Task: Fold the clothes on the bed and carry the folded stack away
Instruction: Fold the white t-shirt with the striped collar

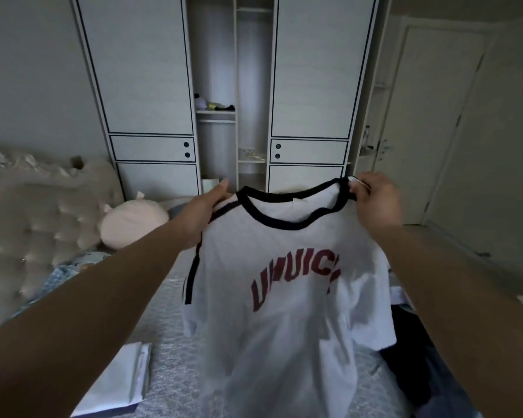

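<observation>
Both hands, left hand (207, 211) and right hand (375, 200), grip the T-shirt (284, 297) shoulders.

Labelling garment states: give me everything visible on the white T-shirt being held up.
The white T-shirt is soft, thin-looking fabric with a black neckband, black shoulder and sleeve trim, and arched dark red lettering across the chest, partly creased and not clearly legible. It hangs unfolded and upright in the air over the bed, print facing the camera, body rumpled. The left hand grips one shoulder; the right hand pinches the other beside the collar.
</observation>
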Tool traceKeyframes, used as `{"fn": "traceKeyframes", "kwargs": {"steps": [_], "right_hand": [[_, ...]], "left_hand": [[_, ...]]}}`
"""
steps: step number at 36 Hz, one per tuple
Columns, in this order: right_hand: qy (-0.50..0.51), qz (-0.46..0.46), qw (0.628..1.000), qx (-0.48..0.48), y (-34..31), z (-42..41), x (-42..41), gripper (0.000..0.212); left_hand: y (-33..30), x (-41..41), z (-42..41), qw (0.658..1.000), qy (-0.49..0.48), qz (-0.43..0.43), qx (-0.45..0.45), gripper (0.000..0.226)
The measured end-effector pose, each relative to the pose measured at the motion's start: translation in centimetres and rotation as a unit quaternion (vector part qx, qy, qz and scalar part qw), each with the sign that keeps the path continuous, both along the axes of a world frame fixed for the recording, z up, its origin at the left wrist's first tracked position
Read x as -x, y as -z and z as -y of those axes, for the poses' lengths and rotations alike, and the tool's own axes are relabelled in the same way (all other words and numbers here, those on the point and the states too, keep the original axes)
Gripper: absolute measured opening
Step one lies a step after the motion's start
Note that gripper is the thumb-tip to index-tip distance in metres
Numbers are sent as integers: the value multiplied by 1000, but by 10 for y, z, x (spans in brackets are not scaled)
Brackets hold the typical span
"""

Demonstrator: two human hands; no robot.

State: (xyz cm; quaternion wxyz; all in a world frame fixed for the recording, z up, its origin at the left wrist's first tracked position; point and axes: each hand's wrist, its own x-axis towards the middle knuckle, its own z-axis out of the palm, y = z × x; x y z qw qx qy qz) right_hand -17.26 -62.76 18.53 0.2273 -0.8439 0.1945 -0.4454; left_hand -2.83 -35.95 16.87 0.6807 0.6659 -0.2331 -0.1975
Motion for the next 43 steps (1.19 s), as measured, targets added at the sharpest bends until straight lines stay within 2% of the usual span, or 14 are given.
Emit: {"fn": "traceKeyframes", "kwargs": {"steps": [3, 10, 14, 18, 21, 25, 27, 29, 31, 34, 36, 38, 40, 43], "right_hand": [[-12, -30, 999, 16, 1, 5, 2, 22], [-47, -57, 997, 10, 4, 10, 14, 21], [-74, -73, 994, -18, 1, 10, 26, 21], [-94, -93, 990, -41, -3, 9, 36, 19], [-126, -102, 983, -82, -8, 7, 45, 15], [-221, -247, 930, -159, -22, 8, 58, 11], [-196, -372, 903, -89, -25, 12, 64, 21], [-145, -417, 897, -5, -24, 19, 67, 29], [-137, -323, 937, 4, -24, 25, 71, 29], [-100, -128, 978, 133, -20, 36, 81, 27], [-71, -151, 966, 196, -16, 40, 89, 34], [-28, -257, 938, 230, -7, 47, 95, 42], [-12, -310, 916, 253, -2, 49, 102, 44], [-78, -191, 959, 192, 4, 43, 109, 38]], "left_hand": [[0, 0, -3, 998, 44, -16, -37, 39], [4, -3, -14, 989, 109, 61, -85, 78], [4, -11, -20, 979, 133, 102, -120, 18], [1, -3, -25, 982, 106, 104, -114, 32], [-4, 8, -19, 980, -34, 154, -121, 29], [-9, 14, -16, 910, -265, 274, -161, 37], [-8, 21, -17, 866, -282, 336, -242, 41], [-10, 33, -20, 831, -280, 379, -296, 41], [-15, 47, -21, 830, -268, 404, -278, 39], [-24, 70, -25, 880, -215, 378, -193, 31], [-28, 82, -31, 878, -195, 385, -208, 27], [-25, 89, -39, 858, -170, 402, -271, 23], [-17, 99, -45, 807, -142, 457, -347, 39], [-7, 115, -54, 755, -131, 512, -388, 68]]}}
